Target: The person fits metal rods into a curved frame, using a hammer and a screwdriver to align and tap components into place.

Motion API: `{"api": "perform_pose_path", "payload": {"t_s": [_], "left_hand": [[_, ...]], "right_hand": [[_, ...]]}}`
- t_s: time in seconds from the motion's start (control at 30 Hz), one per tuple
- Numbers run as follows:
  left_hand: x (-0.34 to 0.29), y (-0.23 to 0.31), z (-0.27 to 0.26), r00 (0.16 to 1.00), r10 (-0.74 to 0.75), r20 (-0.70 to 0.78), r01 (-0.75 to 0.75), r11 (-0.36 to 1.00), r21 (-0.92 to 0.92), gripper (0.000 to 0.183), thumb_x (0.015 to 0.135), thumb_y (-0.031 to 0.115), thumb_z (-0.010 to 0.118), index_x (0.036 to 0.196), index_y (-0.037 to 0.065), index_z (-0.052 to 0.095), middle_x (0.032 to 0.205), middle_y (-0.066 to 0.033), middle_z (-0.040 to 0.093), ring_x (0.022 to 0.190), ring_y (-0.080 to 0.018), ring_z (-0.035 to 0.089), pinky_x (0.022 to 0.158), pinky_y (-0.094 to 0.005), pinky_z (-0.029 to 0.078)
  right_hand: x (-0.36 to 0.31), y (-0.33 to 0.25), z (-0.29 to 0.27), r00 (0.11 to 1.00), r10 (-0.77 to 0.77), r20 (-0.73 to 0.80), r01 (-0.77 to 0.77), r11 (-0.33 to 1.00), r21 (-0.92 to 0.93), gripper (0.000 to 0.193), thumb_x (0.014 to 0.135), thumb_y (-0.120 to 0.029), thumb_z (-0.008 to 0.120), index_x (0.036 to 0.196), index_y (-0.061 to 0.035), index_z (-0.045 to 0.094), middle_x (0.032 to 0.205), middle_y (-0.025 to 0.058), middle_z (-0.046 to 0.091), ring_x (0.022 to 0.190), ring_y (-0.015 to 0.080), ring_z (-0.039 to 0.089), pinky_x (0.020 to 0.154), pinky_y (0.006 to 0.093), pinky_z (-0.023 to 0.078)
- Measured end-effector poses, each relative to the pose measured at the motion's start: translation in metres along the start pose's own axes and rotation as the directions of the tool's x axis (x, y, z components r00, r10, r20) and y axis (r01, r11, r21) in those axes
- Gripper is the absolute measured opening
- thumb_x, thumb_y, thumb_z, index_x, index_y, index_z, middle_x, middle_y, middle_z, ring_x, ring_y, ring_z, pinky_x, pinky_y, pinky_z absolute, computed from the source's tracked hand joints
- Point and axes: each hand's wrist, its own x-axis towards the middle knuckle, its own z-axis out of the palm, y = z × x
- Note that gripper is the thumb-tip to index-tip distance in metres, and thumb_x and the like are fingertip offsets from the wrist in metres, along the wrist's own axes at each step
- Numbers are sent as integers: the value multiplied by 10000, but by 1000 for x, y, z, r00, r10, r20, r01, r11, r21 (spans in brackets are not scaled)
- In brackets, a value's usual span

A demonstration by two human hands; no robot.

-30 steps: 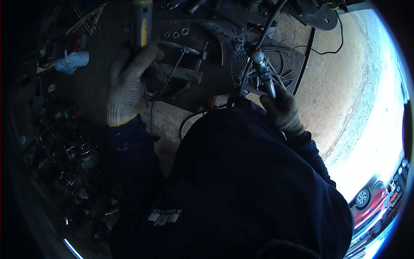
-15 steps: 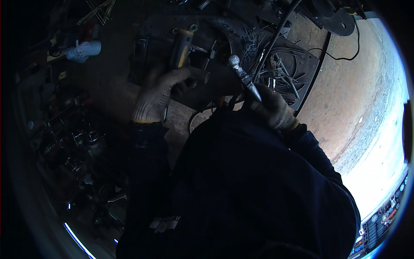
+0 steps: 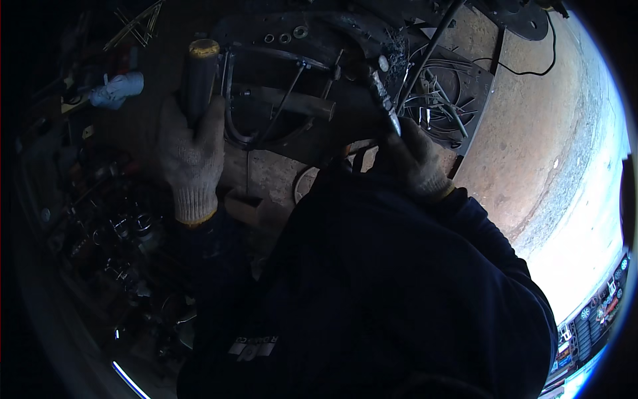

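My left hand (image 3: 193,149), in a knitted work glove, is wrapped around a thick dark cylinder (image 3: 198,83) with a worn yellow end, held upright. Beside it, on the dark workbench, lies a curved metal frame (image 3: 229,100) with thin rods across it. A metal tube (image 3: 292,101) rests within that frame. My right hand (image 3: 419,159), gloved too, is closed on what looks like a metal-handled hammer (image 3: 385,100). Its head points away from me, over the bench's right part. The gloved fingers partly hide the handle.
Several metal rings (image 3: 285,38) lie at the bench's far side. Coiled wire and loose rods (image 3: 445,100) sit on a plate to the right. A black cable (image 3: 531,90) crosses the concrete floor. At far left are a pale blue cloth-like item (image 3: 118,90) and dark clutter.
My left hand has moved left and nearer with the cylinder, uncovering the frame and the tube. The hammer in my right hand has turned, its head shifting right and away.
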Motion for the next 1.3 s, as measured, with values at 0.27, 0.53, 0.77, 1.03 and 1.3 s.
{"api": "perform_pose_path", "payload": {"t_s": [0.27,0.53,0.77,1.03,1.3], "left_hand": [[11,-81,53,933,311,-184,-268,937,223,559,881,440,794,1209,23,618,1036,-166,685,950,-338,715,807,-446,575],[29,-96,58,890,434,-140,-431,901,48,485,924,454,754,1105,23,625,888,-123,668,767,-264,714,672,-391,577],[40,-111,65,838,524,-153,-516,852,89,466,926,478,745,966,31,623,807,-115,658,669,-258,700,586,-383,569],[37,-110,62,810,561,-172,-552,828,102,462,934,497,729,951,46,632,815,-110,661,656,-238,701,550,-360,562],[39,-112,65,763,606,-224,-604,792,88,460,926,503,739,949,55,636,755,-81,656,608,-210,695,501,-339,550]], "right_hand": [[-24,-2,64,962,249,-108,-148,815,560,364,1102,-274,495,1315,4,594,938,34,624,812,104,604,692,264,508],[-13,4,144,867,112,-485,207,805,557,426,1092,-378,513,1276,-9,618,784,-3,568,641,73,551,540,233,430],[-16,7,150,841,87,-533,207,859,468,433,1095,-387,490,1239,-6,636,791,11,581,645,99,573,571,253,477],[-26,0,143,835,167,-524,131,865,484,367,1094,-354,507,1201,-34,652,851,19,633,745,99,635,638,258,516],[-45,6,154,808,9,-589,27,998,52,331,1058,-320,577,1222,-38,633,923,80,698,844,192,705,719,346,553]]}}
